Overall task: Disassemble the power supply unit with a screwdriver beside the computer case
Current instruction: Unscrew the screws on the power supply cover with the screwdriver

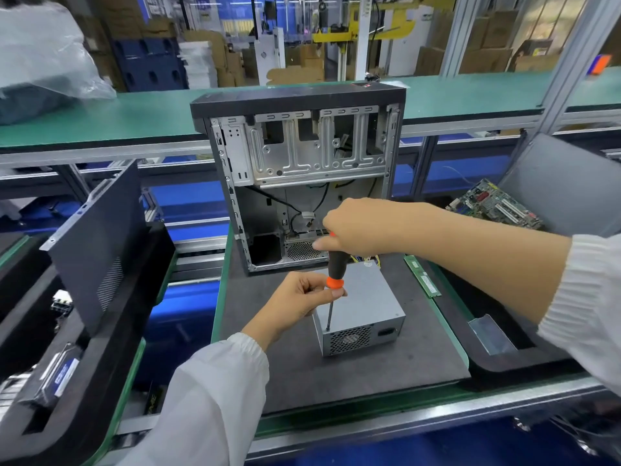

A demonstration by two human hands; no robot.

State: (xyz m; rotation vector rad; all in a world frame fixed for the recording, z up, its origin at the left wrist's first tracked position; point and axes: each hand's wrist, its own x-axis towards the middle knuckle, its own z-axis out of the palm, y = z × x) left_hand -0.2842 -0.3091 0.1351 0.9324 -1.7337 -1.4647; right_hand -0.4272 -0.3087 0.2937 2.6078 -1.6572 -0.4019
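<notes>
A grey metal power supply unit lies on the dark mat just in front of the open computer case, its fan grille facing me. A screwdriver with a black and orange handle stands almost upright, its tip at the unit's front left top edge. My right hand grips the top of the handle. My left hand pinches the shaft just under the orange collar.
A detached dark side panel leans in a black tray at the left. A motherboard sits in a tray at the right, with a memory stick on the mat's right edge. A hard drive lies lower left.
</notes>
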